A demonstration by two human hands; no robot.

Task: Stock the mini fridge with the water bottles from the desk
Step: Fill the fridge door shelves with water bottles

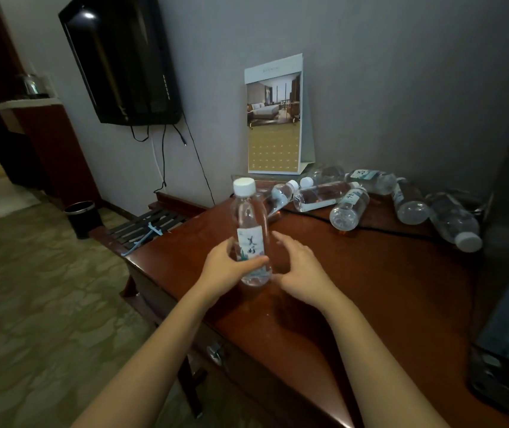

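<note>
Early stage: left hand [231, 267] grips one upright bottle [248, 223], right hand [302, 273] slack and empty beside it; several bottles [324, 194] lie unstocked on the tabletop [355, 288].

Tabletop [355, 288]: glossy reddish-brown wood. Upright bottle [248, 217], centre: clear, white cap [244, 186], white label [250, 242] with dark characters and teal print. Card [274, 118] at 12 o'clock: pale blue, gold grid panel. Television [120, 60] at 10 o'clock: black. Carpet [30, 304] at 8 o'clock: olive, mottled cobble pattern.
</note>
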